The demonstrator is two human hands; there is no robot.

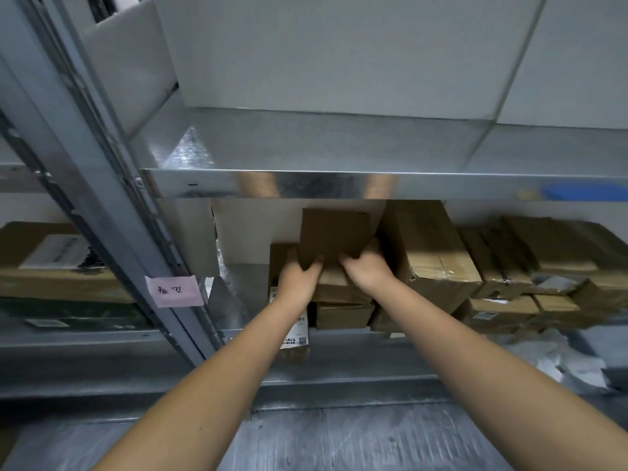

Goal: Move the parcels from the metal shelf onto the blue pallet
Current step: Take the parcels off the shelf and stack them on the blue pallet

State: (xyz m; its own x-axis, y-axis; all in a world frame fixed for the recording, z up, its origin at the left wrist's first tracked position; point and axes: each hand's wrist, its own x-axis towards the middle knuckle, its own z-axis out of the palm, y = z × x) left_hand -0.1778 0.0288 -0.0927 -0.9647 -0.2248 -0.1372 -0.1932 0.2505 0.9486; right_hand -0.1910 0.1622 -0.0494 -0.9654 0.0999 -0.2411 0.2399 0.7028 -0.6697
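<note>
Two bare forearms (210,385) reach into the metal shelf (306,185), where the left hand (299,271) and right hand (367,268) curl their fingers (347,259) round the lower corners of a small brown parcel (333,236) tilted above the shelf's stacked boxes (343,314); it looks stiff and light, best gripped by opposite edges.

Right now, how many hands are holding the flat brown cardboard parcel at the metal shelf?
2. The left hand grips the flat brown cardboard parcel at its lower left corner; the right hand grips its lower right corner. No other hand is in view.
</note>
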